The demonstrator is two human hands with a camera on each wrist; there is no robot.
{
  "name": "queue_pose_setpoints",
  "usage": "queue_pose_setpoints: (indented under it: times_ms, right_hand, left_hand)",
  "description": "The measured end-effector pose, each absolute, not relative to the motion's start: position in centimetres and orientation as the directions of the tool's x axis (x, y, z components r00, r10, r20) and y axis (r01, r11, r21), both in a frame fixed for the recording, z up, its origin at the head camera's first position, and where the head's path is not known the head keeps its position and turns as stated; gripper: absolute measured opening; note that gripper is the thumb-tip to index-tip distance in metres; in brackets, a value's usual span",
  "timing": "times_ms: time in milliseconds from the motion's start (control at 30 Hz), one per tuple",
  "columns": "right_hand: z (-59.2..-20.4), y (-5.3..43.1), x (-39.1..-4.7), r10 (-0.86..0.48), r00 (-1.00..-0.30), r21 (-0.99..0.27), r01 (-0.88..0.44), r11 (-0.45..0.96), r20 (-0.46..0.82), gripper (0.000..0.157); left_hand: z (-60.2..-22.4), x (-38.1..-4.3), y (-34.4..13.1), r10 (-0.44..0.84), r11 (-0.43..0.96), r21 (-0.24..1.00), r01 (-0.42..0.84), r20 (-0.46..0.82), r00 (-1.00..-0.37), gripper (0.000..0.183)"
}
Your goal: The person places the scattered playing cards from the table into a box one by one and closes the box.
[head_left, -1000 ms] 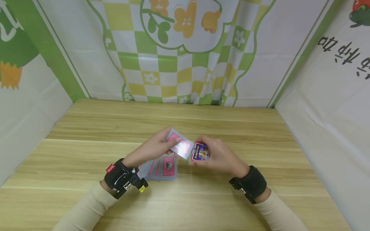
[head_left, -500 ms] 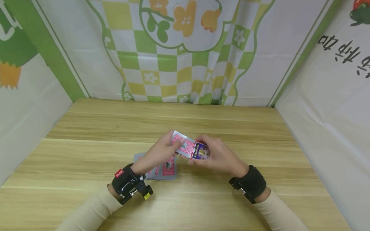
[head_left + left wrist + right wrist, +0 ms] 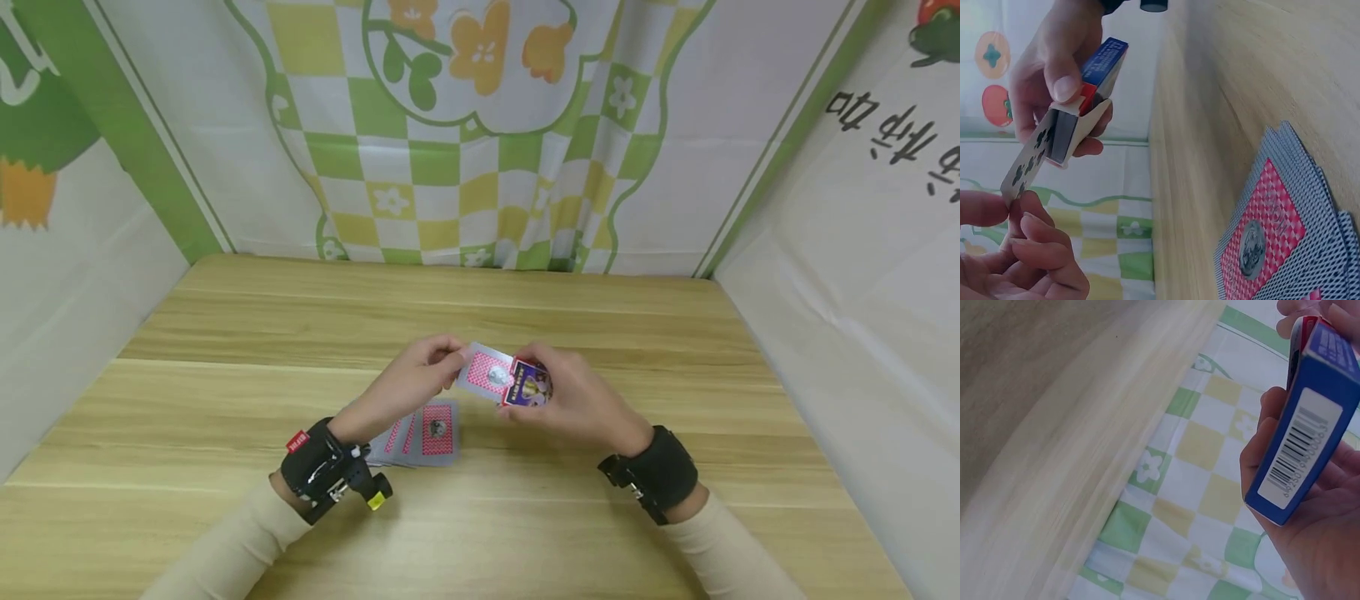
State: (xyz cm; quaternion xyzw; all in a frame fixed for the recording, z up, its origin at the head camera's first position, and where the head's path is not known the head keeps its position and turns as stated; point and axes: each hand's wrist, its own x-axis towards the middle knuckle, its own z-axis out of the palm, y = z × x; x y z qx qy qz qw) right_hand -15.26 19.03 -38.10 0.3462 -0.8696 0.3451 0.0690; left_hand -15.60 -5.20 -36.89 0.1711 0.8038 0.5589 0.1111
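Note:
My left hand (image 3: pixel 411 379) pinches a playing card (image 3: pixel 486 372) between thumb and fingers at its outer end. The card's red-checked back faces up; black club pips show on its underside in the left wrist view. Its other end is inside the mouth of a card box (image 3: pixel 528 385), which my right hand (image 3: pixel 577 396) grips around the sides. In the left wrist view the box's white flap (image 3: pixel 1090 128) hangs open beside the mouth. The box's blue end with a barcode (image 3: pixel 1300 448) faces the right wrist camera.
Several playing cards (image 3: pixel 437 430) lie fanned face down on the wooden table (image 3: pixel 525 533), below and partly behind the left forearm. A checked cloth (image 3: pixel 480 200) hangs at the table's back edge, with white cloth walls on both sides.
The card moved right, from beside the box into its mouth. My left hand's grip has shifted back to the card's outer end, and the box has risen slightly to the right.

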Motion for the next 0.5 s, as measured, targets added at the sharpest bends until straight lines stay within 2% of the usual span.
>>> queue_pose_setpoints:
  times_ms: [133, 300, 500]
  right_hand:
    - [-37.97, 19.04, -15.33, -0.562, -0.745, -0.538, -0.657, 0.528, 0.358, 0.056]
    - [-37.99, 18.84, -15.21, -0.571, -0.736, -0.523, -0.669, 0.528, 0.365, 0.057]
    - [-37.85, 18.63, -14.87, -0.568, -0.739, -0.526, -0.666, 0.529, 0.362, 0.057]
  left_hand:
    - [-37.11, -15.89, -5.48, 0.41, 0.285, 0.951, 0.12, -0.008, -0.912, 0.016]
    - [-37.47, -15.8, -5.21, 0.423, 0.228, 0.972, 0.051, -0.052, -0.905, 0.018]
    - [-37.55, -15.55, -5.04, 0.459, 0.193, 0.979, 0.061, -0.035, -0.888, 0.02]
